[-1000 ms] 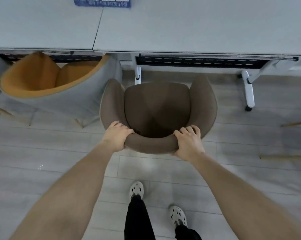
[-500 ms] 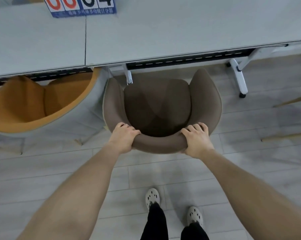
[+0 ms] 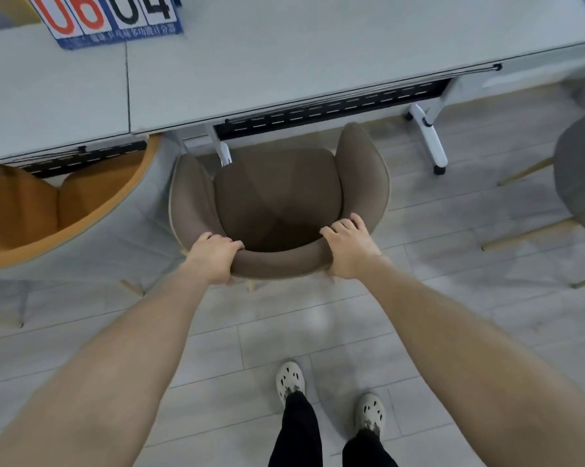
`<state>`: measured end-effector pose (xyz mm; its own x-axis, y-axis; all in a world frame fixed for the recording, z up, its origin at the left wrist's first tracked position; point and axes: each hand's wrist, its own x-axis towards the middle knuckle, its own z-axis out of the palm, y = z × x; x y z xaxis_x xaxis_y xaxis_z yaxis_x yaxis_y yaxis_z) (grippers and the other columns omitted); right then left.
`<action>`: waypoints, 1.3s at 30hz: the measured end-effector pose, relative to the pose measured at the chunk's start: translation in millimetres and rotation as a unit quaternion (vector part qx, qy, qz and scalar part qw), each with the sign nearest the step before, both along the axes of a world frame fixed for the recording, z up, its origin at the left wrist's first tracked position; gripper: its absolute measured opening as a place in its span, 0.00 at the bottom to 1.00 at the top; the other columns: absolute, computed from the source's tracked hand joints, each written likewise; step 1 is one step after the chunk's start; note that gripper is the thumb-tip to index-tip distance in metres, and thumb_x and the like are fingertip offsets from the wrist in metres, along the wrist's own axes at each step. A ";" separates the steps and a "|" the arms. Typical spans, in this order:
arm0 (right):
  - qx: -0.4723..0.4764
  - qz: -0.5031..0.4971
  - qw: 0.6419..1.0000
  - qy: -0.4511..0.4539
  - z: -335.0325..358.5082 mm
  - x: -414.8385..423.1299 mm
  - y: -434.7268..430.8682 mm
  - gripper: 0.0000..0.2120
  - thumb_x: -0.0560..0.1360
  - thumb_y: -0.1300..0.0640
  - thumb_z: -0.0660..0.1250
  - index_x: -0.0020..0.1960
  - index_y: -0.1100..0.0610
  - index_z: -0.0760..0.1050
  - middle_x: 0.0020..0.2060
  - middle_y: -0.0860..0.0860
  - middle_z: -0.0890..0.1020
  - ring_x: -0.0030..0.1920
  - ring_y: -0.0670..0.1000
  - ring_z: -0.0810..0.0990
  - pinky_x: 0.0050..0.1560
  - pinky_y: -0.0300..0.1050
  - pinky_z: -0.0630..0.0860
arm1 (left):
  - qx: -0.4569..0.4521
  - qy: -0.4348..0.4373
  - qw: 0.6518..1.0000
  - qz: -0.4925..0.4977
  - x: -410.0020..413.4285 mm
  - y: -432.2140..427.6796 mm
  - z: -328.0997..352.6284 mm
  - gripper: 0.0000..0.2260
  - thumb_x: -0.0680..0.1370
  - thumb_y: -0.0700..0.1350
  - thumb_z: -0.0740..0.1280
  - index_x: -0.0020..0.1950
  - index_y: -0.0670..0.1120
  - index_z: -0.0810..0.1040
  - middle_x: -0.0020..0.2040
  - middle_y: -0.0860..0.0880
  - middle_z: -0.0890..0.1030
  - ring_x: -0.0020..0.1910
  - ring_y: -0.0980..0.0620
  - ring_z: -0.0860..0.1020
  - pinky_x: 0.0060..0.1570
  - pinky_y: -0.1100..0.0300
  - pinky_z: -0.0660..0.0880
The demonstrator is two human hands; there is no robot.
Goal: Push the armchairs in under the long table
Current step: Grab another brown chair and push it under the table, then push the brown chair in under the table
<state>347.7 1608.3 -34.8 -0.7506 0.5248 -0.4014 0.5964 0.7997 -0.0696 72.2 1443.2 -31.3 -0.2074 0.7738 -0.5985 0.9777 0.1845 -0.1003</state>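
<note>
A pale long table [image 3: 284, 62] carries a numbered score card [image 3: 109, 18], beyond the left hand [image 3: 213, 257] on grey plank floor [image 3: 284, 332].

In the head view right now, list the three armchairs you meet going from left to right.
orange armchair → brown armchair, gripped at its back by the left hand and right hand → grey armchair at the right edge.

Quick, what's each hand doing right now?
Left hand: closed on the brown armchair backrest.
Right hand: closed on the same backrest.
</note>
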 end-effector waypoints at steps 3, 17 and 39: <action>-0.016 -0.021 0.999 0.044 18.1 32.8 -4.8 0.46 0.73 0.40 0.78 0.84 0.53 0.63 0.82 0.53 0.66 0.85 0.57 0.58 0.84 0.66 0.53 | -0.058 -0.037 0.997 0.023 31.3 25.6 24.5 0.41 0.61 0.65 0.82 0.71 0.60 0.73 0.61 0.53 0.80 0.61 0.47 0.81 0.62 0.48 0.76; -0.114 -0.305 0.945 0.042 50.2 438.4 115.5 0.31 0.82 0.42 0.70 0.79 0.55 0.69 0.73 0.54 0.76 0.71 0.60 0.77 0.67 0.58 0.78 | 0.023 -0.072 0.991 -0.107 389.4 261.3 94.4 0.32 0.78 0.62 0.74 0.80 0.53 0.70 0.74 0.47 0.77 0.72 0.43 0.76 0.67 0.48 0.76; 0.066 -0.450 0.890 0.012 56.1 822.7 430.3 0.39 0.72 0.41 0.79 0.76 0.56 0.71 0.77 0.55 0.73 0.82 0.59 0.64 0.77 0.61 0.69 | 0.117 -0.099 0.914 -0.375 806.6 679.6 27.4 0.51 0.69 0.67 0.77 0.85 0.51 0.60 0.85 0.47 0.63 0.85 0.43 0.58 0.82 0.43 0.58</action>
